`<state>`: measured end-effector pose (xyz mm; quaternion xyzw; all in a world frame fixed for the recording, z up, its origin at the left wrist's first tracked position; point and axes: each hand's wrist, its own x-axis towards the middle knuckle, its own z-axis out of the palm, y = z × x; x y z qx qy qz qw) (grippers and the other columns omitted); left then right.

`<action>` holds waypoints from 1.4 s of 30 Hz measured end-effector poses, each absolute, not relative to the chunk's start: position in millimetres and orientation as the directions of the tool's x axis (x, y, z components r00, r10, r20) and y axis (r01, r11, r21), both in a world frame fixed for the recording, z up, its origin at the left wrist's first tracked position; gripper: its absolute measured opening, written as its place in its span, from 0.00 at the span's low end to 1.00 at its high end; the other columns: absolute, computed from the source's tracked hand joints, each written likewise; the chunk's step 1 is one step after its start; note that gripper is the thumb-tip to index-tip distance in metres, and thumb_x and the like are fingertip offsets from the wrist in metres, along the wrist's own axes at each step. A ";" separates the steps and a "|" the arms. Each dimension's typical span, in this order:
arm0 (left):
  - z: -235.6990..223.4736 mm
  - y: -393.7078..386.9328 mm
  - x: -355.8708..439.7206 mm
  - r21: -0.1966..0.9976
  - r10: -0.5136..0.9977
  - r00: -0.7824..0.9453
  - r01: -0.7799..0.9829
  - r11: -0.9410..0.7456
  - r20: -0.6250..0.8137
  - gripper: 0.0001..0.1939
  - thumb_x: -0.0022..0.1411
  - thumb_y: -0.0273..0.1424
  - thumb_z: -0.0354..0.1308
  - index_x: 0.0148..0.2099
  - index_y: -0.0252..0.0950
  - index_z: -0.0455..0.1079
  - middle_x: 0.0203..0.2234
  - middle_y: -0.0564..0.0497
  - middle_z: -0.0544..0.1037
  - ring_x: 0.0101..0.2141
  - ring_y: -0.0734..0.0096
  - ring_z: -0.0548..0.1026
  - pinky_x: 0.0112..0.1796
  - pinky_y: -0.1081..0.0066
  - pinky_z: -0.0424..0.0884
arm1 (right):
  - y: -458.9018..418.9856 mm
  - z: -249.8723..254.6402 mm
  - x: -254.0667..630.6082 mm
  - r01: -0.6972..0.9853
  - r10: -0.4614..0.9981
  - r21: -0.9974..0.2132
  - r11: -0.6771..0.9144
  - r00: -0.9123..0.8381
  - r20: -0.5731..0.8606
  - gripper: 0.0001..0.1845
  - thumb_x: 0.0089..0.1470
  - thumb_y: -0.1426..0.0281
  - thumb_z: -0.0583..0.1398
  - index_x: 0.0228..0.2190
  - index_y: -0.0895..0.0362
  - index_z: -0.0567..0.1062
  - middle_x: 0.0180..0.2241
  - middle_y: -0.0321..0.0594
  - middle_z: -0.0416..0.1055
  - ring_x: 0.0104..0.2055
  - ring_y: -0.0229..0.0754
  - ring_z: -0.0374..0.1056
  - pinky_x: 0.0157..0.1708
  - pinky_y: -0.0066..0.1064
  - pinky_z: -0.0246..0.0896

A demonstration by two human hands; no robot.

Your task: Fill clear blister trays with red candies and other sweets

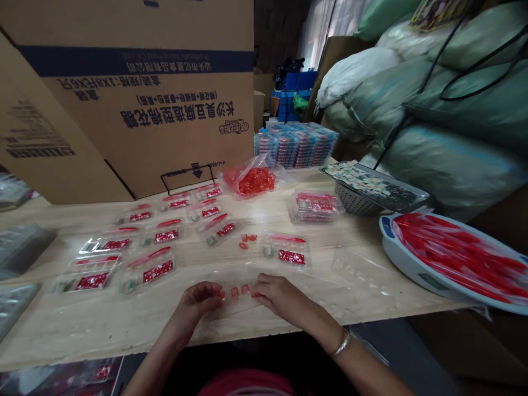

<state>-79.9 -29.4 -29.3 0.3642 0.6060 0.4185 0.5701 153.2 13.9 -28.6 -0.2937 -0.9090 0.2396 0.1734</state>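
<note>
while left hand (pixel 197 300) and right hand (pixel 275 291) face each other over a clear tray (pixel 247 270), two red pieces (pixel 235 292) sit between them

as both hands work low over the pale wooden surface (pixel 82 333), the left fingers are drawn nearly together, with a spot of red at their tips; whether they grip it or only press it, i cannot tell. the right fingers curl down close together at the other end of the short red row, and what they have hold of is hidden. a metal bracelet (pixel 342 343) rings the right wrist.

just beyond the clear tray lie a few loose red bits (pixel 243 238), near a filled pack (pixel 291 257) on their right. more filled packs (pixel 158 271) spread leftward in loose rows. farther back, a clear bag (pixel 234 178) of red bits stands by a large cardboard box (pixel 177 113). a stack of packs (pixel 317 208) sits to the right, near a perforated basket (pixel 353 199) with a dark tray (pixel 407 193) of small pale packets (pixel 358 179) on top. at far right, a white basin (pixel 398 261) holds long red wrapped items (pixel 457 256).
</note>
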 end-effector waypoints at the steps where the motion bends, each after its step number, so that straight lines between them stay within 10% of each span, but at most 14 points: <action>1: -30.4 -29.7 -80.4 0.921 0.918 -0.078 -0.042 0.388 -0.390 0.16 0.35 0.33 0.70 0.29 0.35 0.74 0.21 0.54 0.76 0.22 0.75 0.70 0.26 0.75 0.64 | 14.8 -29.6 149.9 0.430 0.600 -0.533 0.728 -0.776 0.194 0.08 0.59 0.76 0.57 0.31 0.58 0.75 0.32 0.39 0.71 0.35 0.37 0.68 0.35 0.25 0.62; 11: -24.6 -30.7 -82.3 0.916 0.915 0.040 -0.001 0.402 -0.401 0.11 0.36 0.29 0.69 0.26 0.34 0.74 0.20 0.55 0.75 0.23 0.77 0.69 0.28 0.77 0.62 | 27.4 -39.8 151.0 0.509 0.606 -0.343 0.790 -0.735 0.305 0.11 0.62 0.74 0.53 0.34 0.58 0.75 0.33 0.41 0.70 0.38 0.41 0.65 0.37 0.29 0.62; 21: -29.7 -31.1 -84.3 0.939 0.939 0.061 0.080 0.334 -0.339 0.08 0.39 0.28 0.65 0.26 0.33 0.73 0.20 0.55 0.74 0.24 0.76 0.68 0.28 0.76 0.61 | 49.4 -32.9 155.6 0.379 0.581 -0.565 0.733 -0.780 0.231 0.09 0.58 0.78 0.57 0.35 0.58 0.77 0.34 0.41 0.73 0.37 0.38 0.69 0.39 0.27 0.64; 33: -34.5 -29.1 -87.2 0.946 0.945 0.084 0.113 0.305 -0.315 0.07 0.39 0.27 0.63 0.26 0.34 0.72 0.20 0.56 0.74 0.24 0.75 0.69 0.28 0.75 0.63 | 8.4 -42.8 151.5 0.567 0.655 -0.351 0.746 -0.721 0.227 0.11 0.61 0.75 0.53 0.35 0.57 0.76 0.34 0.41 0.70 0.38 0.40 0.66 0.37 0.29 0.64; 42: -32.0 -33.6 -81.5 0.960 0.959 0.057 0.026 0.277 -0.278 0.12 0.38 0.30 0.69 0.29 0.33 0.74 0.22 0.53 0.77 0.25 0.74 0.72 0.29 0.75 0.65 | 47.3 -15.7 140.1 0.612 0.799 -0.582 0.535 -0.590 0.114 0.08 0.54 0.78 0.59 0.37 0.59 0.76 0.36 0.41 0.73 0.37 0.39 0.69 0.37 0.26 0.60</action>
